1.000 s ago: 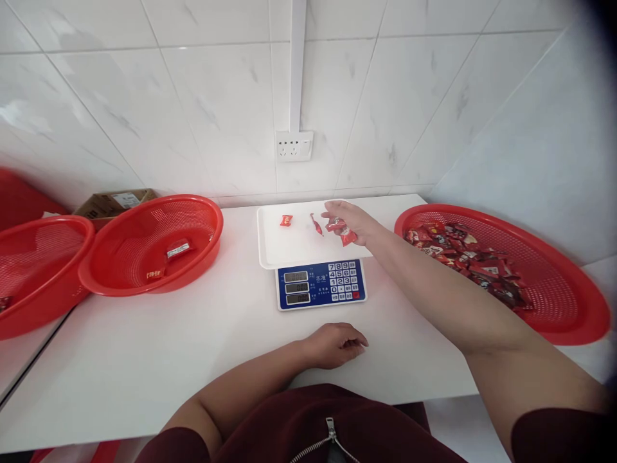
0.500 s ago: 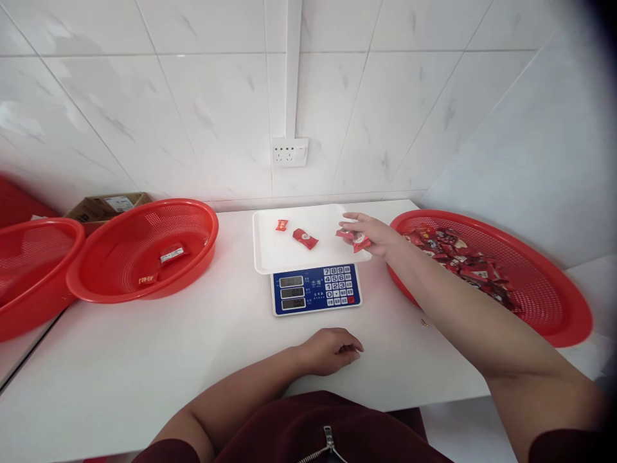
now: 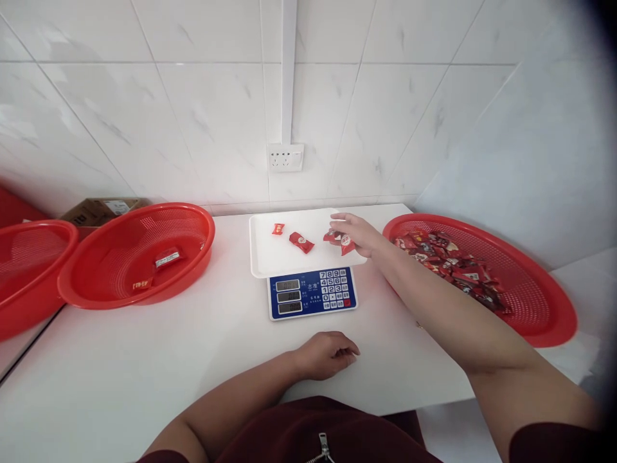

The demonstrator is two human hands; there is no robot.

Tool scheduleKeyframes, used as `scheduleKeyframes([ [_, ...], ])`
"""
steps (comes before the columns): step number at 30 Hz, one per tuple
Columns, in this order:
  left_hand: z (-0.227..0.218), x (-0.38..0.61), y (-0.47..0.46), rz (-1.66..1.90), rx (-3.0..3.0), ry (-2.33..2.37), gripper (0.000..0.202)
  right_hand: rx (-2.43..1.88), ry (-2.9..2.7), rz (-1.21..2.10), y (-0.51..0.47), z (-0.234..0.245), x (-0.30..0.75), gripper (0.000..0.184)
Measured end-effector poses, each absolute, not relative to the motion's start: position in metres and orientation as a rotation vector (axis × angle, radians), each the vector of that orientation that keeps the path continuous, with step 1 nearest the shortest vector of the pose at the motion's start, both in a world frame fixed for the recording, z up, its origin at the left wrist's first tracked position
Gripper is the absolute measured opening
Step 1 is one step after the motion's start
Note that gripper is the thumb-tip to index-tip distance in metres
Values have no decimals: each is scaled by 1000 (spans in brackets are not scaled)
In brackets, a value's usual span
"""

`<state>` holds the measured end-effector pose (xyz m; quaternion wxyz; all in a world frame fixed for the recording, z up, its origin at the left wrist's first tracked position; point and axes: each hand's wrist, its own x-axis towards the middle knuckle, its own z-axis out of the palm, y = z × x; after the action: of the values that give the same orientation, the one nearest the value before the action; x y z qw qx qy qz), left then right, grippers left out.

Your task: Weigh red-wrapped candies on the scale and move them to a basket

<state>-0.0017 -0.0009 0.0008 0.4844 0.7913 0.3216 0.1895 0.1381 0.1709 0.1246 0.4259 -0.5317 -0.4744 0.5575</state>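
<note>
Over the right part of the white scale tray, my right hand is closed around a few red-wrapped candies. Its fingers partly cover them. Lying on the tray to the left are a larger red-wrapped candy and a small red packet. My left hand rests on the table in front of the scale's blue keypad panel. Its fingers are curled in, with nothing seen in them.
On the right, a red basket holds many wrapped candies, partly behind my right forearm. A left red basket contains a few packets, beside another red basket. Behind them is a cardboard box. A wall socket sits above the scale.
My right hand has shifted slightly left over the tray, still holding the candies. The whole view has moved a little. My left hand stays in place on the table.
</note>
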Motion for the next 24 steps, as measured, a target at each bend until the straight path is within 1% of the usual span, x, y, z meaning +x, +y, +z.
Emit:
scheduleKeyframes([
  [6,-2,-1,-1,476,1931,779,24,-1361,-1226,1340,170,132,136,29],
  [10,-3,-1,-1,468,1938,785,23,-1404,-1329,1246,171,136,132,30],
  [12,-3,-1,-1,482,1938,783,23,-1386,-1338,1217,171,137,130,29],
  [19,-5,0,0,503,1967,765,22,-1256,-1180,1298,169,135,130,16],
  [24,-5,-1,0,491,1962,774,23,-1189,-1143,1342,166,132,131,26],
])
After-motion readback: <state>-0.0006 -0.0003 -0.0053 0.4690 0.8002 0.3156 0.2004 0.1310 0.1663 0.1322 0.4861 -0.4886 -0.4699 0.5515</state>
